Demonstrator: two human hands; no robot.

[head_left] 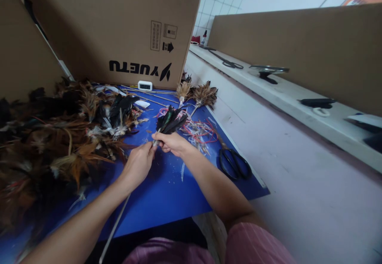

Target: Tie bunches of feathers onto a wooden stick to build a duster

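My right hand is closed around the base of a bundle of dark feathers, some with a green sheen, which fan out away from me. Right beside it, my left hand grips a thin stick that slants down toward the lower left, past the table's front edge. Where stick and feathers meet, my fingers cover the join. A large heap of brown and black feathers lies to the left of my hands. Red and white string scraps are tangled just beyond my right wrist.
Black-handled scissors lie on the blue tabletop at right. Behind are two tan feather bundles on sticks, a small white digital display and a big cardboard box. A white ledge holding tools runs along the right wall.
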